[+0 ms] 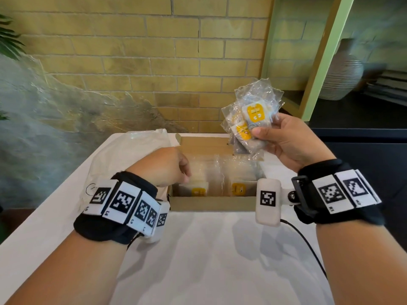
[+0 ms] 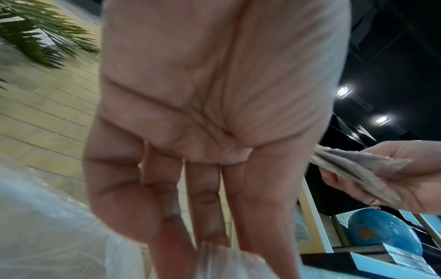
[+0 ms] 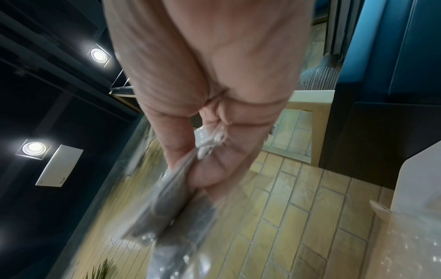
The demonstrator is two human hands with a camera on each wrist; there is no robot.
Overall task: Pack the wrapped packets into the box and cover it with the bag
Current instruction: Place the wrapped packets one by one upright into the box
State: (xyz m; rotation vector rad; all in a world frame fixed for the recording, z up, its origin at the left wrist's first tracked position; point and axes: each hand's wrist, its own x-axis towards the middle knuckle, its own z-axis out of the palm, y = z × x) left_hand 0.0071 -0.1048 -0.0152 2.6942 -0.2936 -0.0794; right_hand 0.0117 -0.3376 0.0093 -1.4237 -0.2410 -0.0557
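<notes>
An open cardboard box stands on the white table, with several clear-wrapped packets with yellow labels lying inside it. My left hand reaches down into the box's left side. Its fingers point down, fairly straight, and the tips touch the clear wrap of a packet. My right hand is raised above the box's far right corner and grips a fanned bunch of wrapped packets between thumb and fingers. The whitish plastic bag lies crumpled to the left of the box.
The white table runs from the box toward me. A brick wall stands right behind the box. At the right are a green-framed shelf, a ribbed vase and a dark counter. Plant leaves hang at the far left.
</notes>
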